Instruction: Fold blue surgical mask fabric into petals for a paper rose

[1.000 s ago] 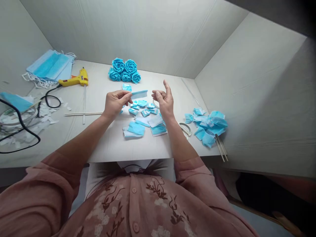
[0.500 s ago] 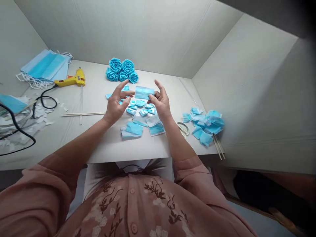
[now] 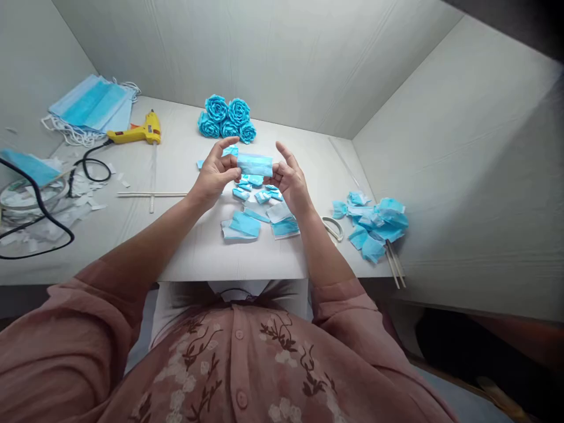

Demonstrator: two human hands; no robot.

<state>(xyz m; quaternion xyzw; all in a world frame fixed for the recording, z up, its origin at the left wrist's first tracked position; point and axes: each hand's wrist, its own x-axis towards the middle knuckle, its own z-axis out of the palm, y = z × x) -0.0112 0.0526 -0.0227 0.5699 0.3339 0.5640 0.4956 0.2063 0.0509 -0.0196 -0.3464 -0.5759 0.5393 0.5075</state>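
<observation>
A light-blue rectangle of face-mask fabric (image 3: 255, 165) is held up level above the table. My left hand (image 3: 217, 173) pinches its left end between thumb and fingers, the index finger raised. At its right end is my right hand (image 3: 291, 182), whose curled fingers touch the edge while the index finger points up; the thumb is partly hidden. Small folded blue pieces (image 3: 263, 196) lie on the table beneath the hands. Nearer me are flat cut mask pieces (image 3: 241, 225), some blue and some white.
Several blue fabric roses (image 3: 229, 120) stand at the back. To the left are a yellow glue gun (image 3: 136, 133) with a black cord, stacked masks (image 3: 93, 106) and thin sticks (image 3: 152, 194). Scissors (image 3: 333, 228) and a blue fabric bundle (image 3: 374, 220) with sticks lie at right.
My left hand has closed on the left end of the fabric piece, which it was only near before. My right thumb has shifted off the front of the piece. The view has moved slightly.
</observation>
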